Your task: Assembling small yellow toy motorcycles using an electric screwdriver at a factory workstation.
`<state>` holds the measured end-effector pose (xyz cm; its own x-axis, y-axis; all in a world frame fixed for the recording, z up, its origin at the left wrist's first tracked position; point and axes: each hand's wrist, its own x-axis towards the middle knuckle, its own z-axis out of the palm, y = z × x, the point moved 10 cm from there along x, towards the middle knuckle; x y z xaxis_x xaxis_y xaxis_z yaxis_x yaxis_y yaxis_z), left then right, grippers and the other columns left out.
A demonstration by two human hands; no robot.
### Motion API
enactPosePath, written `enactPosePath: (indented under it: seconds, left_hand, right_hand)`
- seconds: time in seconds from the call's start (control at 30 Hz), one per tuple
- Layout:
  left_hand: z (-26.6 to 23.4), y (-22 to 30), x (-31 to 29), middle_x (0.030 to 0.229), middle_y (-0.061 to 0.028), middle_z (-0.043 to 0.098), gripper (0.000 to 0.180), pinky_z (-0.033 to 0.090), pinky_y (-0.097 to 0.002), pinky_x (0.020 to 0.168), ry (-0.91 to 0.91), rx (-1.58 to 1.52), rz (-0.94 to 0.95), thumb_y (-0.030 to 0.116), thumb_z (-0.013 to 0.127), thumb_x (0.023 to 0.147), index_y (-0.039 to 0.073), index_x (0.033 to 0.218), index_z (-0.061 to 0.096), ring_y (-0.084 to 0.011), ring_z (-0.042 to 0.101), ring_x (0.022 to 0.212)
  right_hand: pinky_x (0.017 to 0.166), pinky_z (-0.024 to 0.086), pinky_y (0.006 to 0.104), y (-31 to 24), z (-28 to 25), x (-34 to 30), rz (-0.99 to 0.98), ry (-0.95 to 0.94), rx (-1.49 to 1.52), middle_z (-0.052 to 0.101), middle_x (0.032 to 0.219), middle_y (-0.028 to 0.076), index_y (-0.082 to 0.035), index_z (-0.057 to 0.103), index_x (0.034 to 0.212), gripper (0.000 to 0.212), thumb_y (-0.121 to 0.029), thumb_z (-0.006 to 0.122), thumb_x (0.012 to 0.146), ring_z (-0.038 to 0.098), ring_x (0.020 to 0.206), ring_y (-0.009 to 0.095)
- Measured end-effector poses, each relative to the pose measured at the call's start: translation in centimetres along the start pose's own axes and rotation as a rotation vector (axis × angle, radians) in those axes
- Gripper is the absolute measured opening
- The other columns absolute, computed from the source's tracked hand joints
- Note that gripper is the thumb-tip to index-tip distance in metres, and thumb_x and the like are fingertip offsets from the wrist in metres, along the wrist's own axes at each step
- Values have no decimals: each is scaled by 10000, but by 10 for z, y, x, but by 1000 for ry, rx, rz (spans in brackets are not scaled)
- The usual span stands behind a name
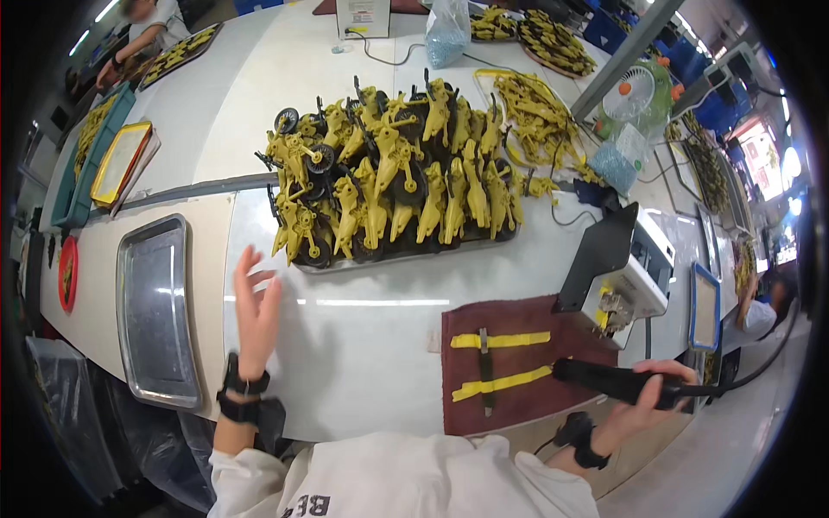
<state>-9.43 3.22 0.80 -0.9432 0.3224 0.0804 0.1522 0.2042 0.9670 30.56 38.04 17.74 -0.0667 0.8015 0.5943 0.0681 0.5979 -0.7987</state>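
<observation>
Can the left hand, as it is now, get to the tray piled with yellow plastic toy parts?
Probably yes. The left hand is open and empty above the white table, and nothing lies between it and the near corner of the tray piled with yellow plastic toy parts.

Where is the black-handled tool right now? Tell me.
In the head view, the black-handled tool is at lower right, gripped in the right hand, just right of the dark red mat with yellow tape strips.

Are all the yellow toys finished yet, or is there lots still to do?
A big pile of yellow toy parts with black wheels sits heaped on its tray. The right hand holds a black tool; the left hand is open and empty. The dark red mat has no toy on it, and the steel tray looks empty.
</observation>
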Motion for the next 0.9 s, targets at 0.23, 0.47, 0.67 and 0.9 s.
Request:
enactPosePath:
  seconds: [0.23,0.47,0.67,0.9]
  left_hand:
    - [53,99,1,1125,-123,534,505,459,-265,696,-184,271,358,-16,563,814,12,1299,427,-154,562,833]
    - [91,76,33,791,-84,581,375,434,-229,503,-233,330,317,0,617,812,-8,1171,508,-123,537,558]
    - [87,68,38,700,-16,539,302,401,-208,505,-163,195,231,-49,592,814,-6,1107,534,-49,488,572]
    - [56,113,44,702,-14,570,105,380,-195,496,47,293,533,-38,621,803,-6,901,639,-35,480,568]
  right_hand:
    - [717,501,331,50,55,-44,207,-279,377,525,753,81,10,393,1196,711,-366,765,721,578,709,197]
    - [834,455,318,44,60,-52,233,-626,229,535,1015,112,19,461,1188,678,-300,763,671,545,958,200]
    - [820,461,306,23,93,-63,107,-968,209,611,973,168,-4,484,939,339,56,681,669,608,903,249]
    - [627,501,325,75,87,-49,250,-590,510,555,692,88,-34,346,1164,523,-111,658,752,570,582,183]
